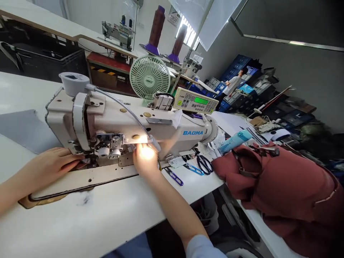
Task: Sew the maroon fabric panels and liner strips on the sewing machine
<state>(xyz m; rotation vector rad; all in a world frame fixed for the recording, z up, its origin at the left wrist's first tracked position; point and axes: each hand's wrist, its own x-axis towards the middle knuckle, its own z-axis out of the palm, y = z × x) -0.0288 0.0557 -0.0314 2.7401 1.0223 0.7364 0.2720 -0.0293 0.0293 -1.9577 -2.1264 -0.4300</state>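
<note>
A white sewing machine (166,130) stands on a white table (94,218). My left hand (52,163) lies flat on the machine bed, fingers stretched toward the presser foot (90,159), touching a small dark piece there. My right hand (145,159) sits under the machine's arm, lit hard by the gooseneck lamp (153,141). Its fingers are washed out by the glare, so what they touch is unclear.
Black scissors (204,164) and blue thread snips (174,176) lie right of the machine. A heap of dark red fabric (282,190) covers the right side. A green fan (149,77), thread cones (156,28) and a control panel (195,101) stand behind. A person (233,84) stands far back.
</note>
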